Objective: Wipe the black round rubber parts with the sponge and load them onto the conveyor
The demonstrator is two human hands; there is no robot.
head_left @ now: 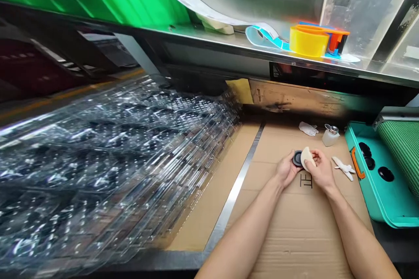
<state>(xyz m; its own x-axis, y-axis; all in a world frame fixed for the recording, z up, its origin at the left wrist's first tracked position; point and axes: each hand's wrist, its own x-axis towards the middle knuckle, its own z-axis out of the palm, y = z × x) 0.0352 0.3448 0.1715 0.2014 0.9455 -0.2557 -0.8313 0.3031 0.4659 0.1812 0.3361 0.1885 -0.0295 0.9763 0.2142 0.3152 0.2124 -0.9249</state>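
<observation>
My left hand (285,170) is closed around a small round black part (297,158), held just above the cardboard sheet (294,226). My right hand (322,170) pinches a cream-coloured pad or cloth (307,157) and presses it against the black part's face. Both hands meet over the middle of the cardboard, forearms reaching in from the bottom edge.
A tall slanted stack of clear plastic trays (108,161) fills the left. A teal tray (376,183) with black round parts lies at the right beside a green belt (401,144). A small bottle (330,135), crumpled wipes (308,128) and a white scrap (343,168) sit nearby. Yellow tape (308,40) rests on the shelf.
</observation>
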